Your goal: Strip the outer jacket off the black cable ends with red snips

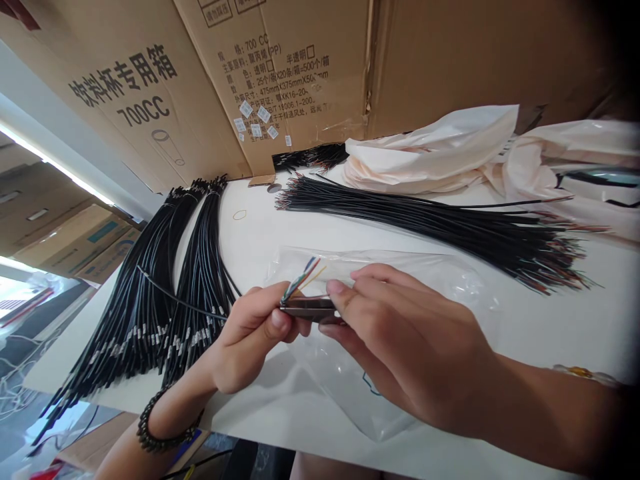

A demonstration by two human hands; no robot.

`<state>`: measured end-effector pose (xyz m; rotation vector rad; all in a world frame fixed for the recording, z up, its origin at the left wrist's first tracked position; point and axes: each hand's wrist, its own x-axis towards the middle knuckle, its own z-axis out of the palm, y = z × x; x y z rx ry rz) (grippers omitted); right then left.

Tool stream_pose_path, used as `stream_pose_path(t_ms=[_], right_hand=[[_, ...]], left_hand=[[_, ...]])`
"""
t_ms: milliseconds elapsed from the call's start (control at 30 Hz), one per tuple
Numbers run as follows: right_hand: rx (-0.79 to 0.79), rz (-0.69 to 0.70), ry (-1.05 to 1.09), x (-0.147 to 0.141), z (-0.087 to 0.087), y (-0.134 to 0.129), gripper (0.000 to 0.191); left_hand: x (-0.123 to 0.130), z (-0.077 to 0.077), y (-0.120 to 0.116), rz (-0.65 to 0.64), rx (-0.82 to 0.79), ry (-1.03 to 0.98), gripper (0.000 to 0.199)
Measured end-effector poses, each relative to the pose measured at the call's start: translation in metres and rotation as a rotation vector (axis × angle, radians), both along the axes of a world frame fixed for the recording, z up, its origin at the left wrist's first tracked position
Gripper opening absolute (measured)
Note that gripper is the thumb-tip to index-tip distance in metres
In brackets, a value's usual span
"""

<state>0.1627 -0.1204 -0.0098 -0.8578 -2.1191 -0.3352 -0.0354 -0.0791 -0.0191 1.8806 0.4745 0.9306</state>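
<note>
My left hand is closed around the end of a black cable, whose thin coloured wires fan out above the thumb and finger. A flat dark piece spans the gap between my two hands; its exact shape is partly hidden by fingers. My right hand pinches the other end of that dark piece between thumb and fingers. Beneath both hands lies a clear plastic bag on the white table.
Two bundles of black cables lie at the left. A larger loose bundle with bare coloured ends lies at the back right, before pale plastic sheeting. Cardboard boxes stand behind the table.
</note>
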Motion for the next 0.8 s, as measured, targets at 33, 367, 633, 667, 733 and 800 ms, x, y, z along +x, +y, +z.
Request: stream_pose_path(t_ms=[33,367,633,667,733,800], right_hand=[[0.004,-0.003,0.001,0.000,0.000,-0.001,0.010],[0.004,-0.011,0.023,-0.002,0.001,-0.003,0.013],[0.011,0.003,0.083,-0.004,0.000,-0.005,0.012],[0.012,0.007,0.096,-0.004,0.000,-0.004,0.012],[0.001,0.015,0.113,-0.005,-0.001,-0.004,0.010],[0.003,0.020,0.120,-0.005,-0.002,-0.004,0.010]], left_hand=[[0.000,0.000,0.000,-0.002,-0.002,-0.001,0.032],[-0.006,-0.002,0.002,0.038,0.177,0.095,0.031],[-0.003,-0.014,-0.002,0.247,0.352,0.017,0.017],[-0.001,-0.016,-0.003,0.267,0.363,-0.007,0.015],[0.003,-0.018,-0.004,0.306,0.394,-0.046,0.015],[0.006,-0.020,-0.006,0.344,0.417,-0.072,0.017]])
